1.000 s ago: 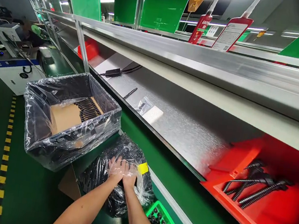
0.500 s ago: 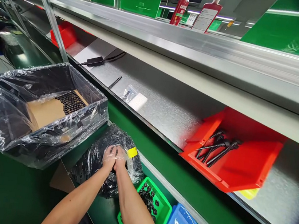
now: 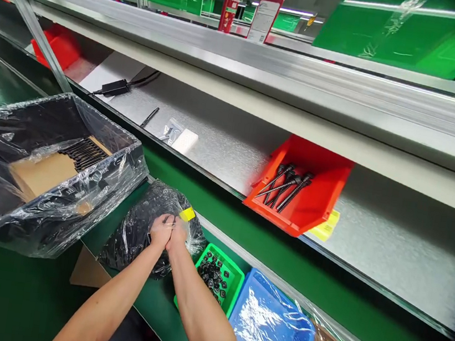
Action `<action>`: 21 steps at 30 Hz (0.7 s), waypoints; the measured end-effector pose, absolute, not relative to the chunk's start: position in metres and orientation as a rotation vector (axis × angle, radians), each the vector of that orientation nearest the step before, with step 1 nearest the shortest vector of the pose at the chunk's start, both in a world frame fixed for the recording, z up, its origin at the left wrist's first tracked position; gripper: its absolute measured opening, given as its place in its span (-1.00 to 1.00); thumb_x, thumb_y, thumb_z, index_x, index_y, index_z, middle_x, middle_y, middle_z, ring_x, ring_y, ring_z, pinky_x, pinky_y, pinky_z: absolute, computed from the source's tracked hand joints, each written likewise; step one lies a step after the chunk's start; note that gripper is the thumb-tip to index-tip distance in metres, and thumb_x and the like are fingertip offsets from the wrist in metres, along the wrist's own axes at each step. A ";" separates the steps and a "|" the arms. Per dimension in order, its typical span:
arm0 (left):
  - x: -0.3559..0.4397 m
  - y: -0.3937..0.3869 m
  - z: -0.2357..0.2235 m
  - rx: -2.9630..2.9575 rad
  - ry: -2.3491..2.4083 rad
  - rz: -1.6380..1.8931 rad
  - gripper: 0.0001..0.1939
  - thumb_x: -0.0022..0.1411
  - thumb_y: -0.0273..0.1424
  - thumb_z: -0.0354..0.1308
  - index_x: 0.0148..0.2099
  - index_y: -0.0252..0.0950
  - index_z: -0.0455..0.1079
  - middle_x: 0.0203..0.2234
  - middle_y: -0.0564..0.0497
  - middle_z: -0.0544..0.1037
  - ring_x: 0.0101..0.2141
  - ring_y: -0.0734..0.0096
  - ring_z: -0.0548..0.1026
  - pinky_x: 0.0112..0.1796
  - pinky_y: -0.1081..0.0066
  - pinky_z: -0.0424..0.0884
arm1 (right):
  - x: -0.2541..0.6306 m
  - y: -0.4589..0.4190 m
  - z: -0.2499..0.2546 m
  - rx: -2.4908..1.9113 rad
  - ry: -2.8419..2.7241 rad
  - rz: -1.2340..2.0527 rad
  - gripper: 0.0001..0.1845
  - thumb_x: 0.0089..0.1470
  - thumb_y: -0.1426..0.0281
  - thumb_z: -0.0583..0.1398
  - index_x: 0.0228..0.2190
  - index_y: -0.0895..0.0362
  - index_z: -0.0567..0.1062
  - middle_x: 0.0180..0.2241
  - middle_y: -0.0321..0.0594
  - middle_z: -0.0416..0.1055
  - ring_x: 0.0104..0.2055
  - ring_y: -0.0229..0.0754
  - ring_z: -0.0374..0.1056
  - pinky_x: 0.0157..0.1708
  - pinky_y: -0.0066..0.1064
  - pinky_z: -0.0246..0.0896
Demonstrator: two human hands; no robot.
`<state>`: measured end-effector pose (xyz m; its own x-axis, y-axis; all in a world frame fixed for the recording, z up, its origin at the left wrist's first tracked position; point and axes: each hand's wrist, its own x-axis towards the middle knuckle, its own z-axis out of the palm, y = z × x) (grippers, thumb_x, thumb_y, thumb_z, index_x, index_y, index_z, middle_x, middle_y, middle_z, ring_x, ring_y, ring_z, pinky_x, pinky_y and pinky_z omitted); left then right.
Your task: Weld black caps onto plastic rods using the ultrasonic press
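Observation:
A large clear plastic bag full of black parts lies on the green bench, with a yellow label near its opening. Both hands are together at the bag's opening, partly under its film. My left hand has its fingers curled closed, with a small black part showing between them. Pressed against it, my right hand is closed as well; the film and the hand itself hide what it holds. Just right of my right forearm sits a green bin of small black square pieces.
At left stands a plastic-lined crate holding cardboard and rows of dark rods. A blue tray under film lies right of the green bin. On the metal shelf, a red bin holds black screw-like parts. Two red bottles stand above.
The view has shifted to the right, so fixed things appear farther left and more of the bench's right side shows. My hands stay together at the bag's opening.

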<state>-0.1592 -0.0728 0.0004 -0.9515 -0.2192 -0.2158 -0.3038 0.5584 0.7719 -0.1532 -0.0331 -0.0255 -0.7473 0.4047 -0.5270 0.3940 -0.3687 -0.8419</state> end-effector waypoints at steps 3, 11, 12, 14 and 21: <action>-0.139 -0.064 0.012 -0.390 2.697 1.330 -0.74 0.18 -0.29 0.08 -0.18 -0.25 0.53 -0.18 -0.08 0.59 -0.12 0.21 0.50 -0.02 0.28 0.34 | -0.131 -0.025 -0.015 -1.306 -1.546 2.371 -0.67 0.13 0.28 -0.02 -0.25 0.17 0.45 -0.34 -0.11 0.55 -0.29 -0.11 0.49 -0.34 -0.39 0.41; -0.065 -0.005 0.014 -0.185 2.636 1.303 -0.67 0.19 -0.21 0.06 -0.13 -0.26 0.51 -0.14 -0.10 0.56 -0.08 0.20 0.46 0.01 0.30 0.31 | -0.047 0.033 -0.010 -1.476 -1.258 2.258 -0.59 0.04 0.15 0.08 -0.23 0.19 0.48 -0.12 -0.05 0.51 -0.08 -0.11 0.44 -0.21 -0.46 0.38; -0.054 0.007 0.008 -0.164 2.603 1.300 -0.68 0.19 -0.21 0.06 -0.13 -0.26 0.51 -0.15 -0.10 0.56 -0.08 0.21 0.46 0.00 0.30 0.32 | -0.034 0.044 -0.013 -1.502 -1.240 2.228 -0.59 0.04 0.15 0.08 -0.22 0.19 0.47 -0.10 -0.04 0.50 -0.07 -0.11 0.44 -0.20 -0.46 0.38; -0.031 0.028 -0.005 -0.144 2.529 1.288 -0.68 0.19 -0.23 0.07 -0.13 -0.26 0.52 -0.15 -0.09 0.56 -0.09 0.21 0.47 0.01 0.29 0.32 | -0.009 0.064 -0.022 -1.568 -1.208 2.168 -0.58 0.02 0.16 0.07 -0.20 0.19 0.46 -0.08 -0.02 0.49 -0.08 -0.11 0.44 -0.19 -0.44 0.38; 0.012 0.045 -0.040 -0.211 2.273 1.223 -0.68 0.22 -0.31 0.06 -0.05 -0.30 0.49 -0.13 -0.11 0.58 -0.10 0.23 0.51 -0.07 0.31 0.39 | 0.039 0.096 -0.053 -1.788 -1.256 2.068 -0.67 -0.05 0.22 0.10 -0.34 0.20 0.48 -0.34 -0.05 0.56 -0.29 -0.06 0.50 -0.32 -0.34 0.41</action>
